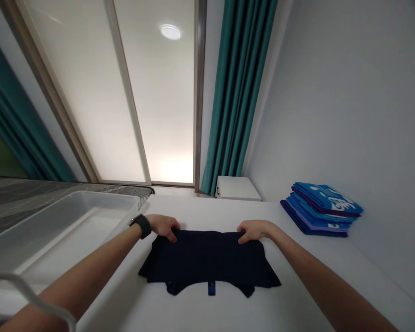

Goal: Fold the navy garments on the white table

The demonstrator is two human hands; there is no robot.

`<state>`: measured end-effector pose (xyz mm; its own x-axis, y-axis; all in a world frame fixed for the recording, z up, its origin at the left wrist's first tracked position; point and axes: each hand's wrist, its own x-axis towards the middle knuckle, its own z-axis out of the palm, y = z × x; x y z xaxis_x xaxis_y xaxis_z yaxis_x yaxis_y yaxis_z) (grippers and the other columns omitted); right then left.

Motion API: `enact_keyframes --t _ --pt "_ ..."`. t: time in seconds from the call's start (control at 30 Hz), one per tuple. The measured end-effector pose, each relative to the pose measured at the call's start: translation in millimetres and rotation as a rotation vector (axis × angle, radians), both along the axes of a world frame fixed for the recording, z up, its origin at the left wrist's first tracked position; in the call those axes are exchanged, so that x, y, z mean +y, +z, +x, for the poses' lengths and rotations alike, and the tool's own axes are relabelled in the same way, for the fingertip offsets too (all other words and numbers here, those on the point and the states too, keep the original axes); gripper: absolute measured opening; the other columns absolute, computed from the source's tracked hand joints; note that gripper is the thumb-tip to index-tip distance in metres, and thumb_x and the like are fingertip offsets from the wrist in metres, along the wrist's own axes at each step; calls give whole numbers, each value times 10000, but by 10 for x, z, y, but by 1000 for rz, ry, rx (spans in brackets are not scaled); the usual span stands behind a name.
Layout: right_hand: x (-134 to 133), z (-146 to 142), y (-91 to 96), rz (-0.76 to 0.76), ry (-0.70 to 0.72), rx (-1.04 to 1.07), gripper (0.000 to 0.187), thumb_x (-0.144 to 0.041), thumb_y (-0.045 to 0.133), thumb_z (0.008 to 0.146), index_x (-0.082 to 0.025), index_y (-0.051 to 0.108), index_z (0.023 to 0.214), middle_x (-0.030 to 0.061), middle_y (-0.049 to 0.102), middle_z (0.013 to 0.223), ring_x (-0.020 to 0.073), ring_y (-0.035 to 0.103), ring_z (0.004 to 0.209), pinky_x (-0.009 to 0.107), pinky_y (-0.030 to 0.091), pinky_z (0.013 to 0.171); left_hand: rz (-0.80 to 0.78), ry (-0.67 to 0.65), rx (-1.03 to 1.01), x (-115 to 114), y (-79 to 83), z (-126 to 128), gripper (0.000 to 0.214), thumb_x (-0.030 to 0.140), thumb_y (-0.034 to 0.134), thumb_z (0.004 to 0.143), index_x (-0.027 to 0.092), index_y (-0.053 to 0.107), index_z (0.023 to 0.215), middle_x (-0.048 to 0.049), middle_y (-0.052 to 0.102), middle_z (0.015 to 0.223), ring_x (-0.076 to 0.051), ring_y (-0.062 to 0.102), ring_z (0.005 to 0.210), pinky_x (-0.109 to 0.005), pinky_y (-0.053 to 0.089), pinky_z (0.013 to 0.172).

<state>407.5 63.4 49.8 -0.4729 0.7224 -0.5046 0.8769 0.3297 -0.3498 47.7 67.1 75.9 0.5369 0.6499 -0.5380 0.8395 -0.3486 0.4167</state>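
At the near middle of the white desk (280,304) is a dark navy garment (210,260), spread wide, its curved neckline and small blue label (211,288) facing the wearer of the camera. Whether its far edge is lifted off the surface is hard to tell. The left hand (163,227) grips the far edge near its left corner, thumb on top; the right hand (255,230) pinches the same edge near its right corner. A black watch (141,226) circles the left wrist. To the left, near that forearm, sits a translucent bin (105,197). Well apart on the right, beside the pale wall (346,101), a stack of folded clothes (320,210) in blues and purples rests on the desk. Beyond the far edge stand a small white cabinet (240,188), a teal curtain (237,92) and frosted door panels (164,106).
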Motion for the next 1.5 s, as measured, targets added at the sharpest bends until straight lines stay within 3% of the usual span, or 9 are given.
enact_keyframes --t 0.23,0.4,0.5,0.6,0.7,0.83,1.17,1.37,1.5 --pt "132 46 183 277 -71 37 145 -288 681 733 -204 676 851 25 695 857 190 613 764 255 412 639 330 15 -39 92 66 57 215 331 597 742 208 660 907 -50 695 881 -236 628 807 -308 459 699" --pt "200 117 486 642 -206 103 180 -253 502 884 -197 590 1030 101 639 1050 248 563 975 329 386 809 887 131 -95 59 275 99 157 296 493 868 215 588 964 -86 641 968 -269 583 956 -385 409 885" --pt "92 114 469 869 -201 126 181 -166 479 857 -201 560 1015 100 606 1034 263 525 1000 360 361 839 1072 119 -108 -67 258 117 114 240 481 890 206 569 953 -95 612 1019 -277 536 1030 -410 368 942" --pt "-148 64 159 1008 -121 109 208 -88 532 776 -214 549 940 82 590 984 264 516 956 363 361 812 1073 51 -34 -256 10 127 131 175 528 855 206 563 977 -103 603 1072 -289 513 1044 -423 365 921" --pt "-441 -7 -284 954 -73 79 281 -22 556 710 -221 529 906 66 582 978 264 515 946 365 365 804 995 -38 29 -455 -341 108 187 118 547 821 211 564 983 -89 611 1069 -283 515 1021 -408 383 871" --pt "-758 -71 -620 928 -155 137 323 17 479 691 -221 504 908 56 572 968 240 507 941 347 378 803 934 40 -15 -677 -608 47 181 102 534 830 213 561 969 -69 611 1064 -262 518 986 -386 391 845" --pt "-1235 -51 -412 803 -149 199 202 -53 409 742 -228 510 758 37 579 834 215 505 836 363 364 786 799 82 -216 -1261 -482 -45 220 336 416 945 226 575 841 -46 622 925 -230 543 885 -384 388 813" --pt "-806 -26 -379 791 -334 305 260 -153 347 878 -219 578 979 57 628 964 213 574 937 347 401 837 759 317 -354 -821 -392 -114 238 324 393 941 205 594 992 -52 657 917 -215 597 872 -345 429 788" --pt "-547 -111 -462 781 -379 216 368 -191 404 883 -156 540 1224 125 596 1099 235 580 1016 334 413 897 753 332 -260 -529 -380 -7 278 334 412 922 208 605 1077 -56 685 932 -237 605 942 -367 422 829"
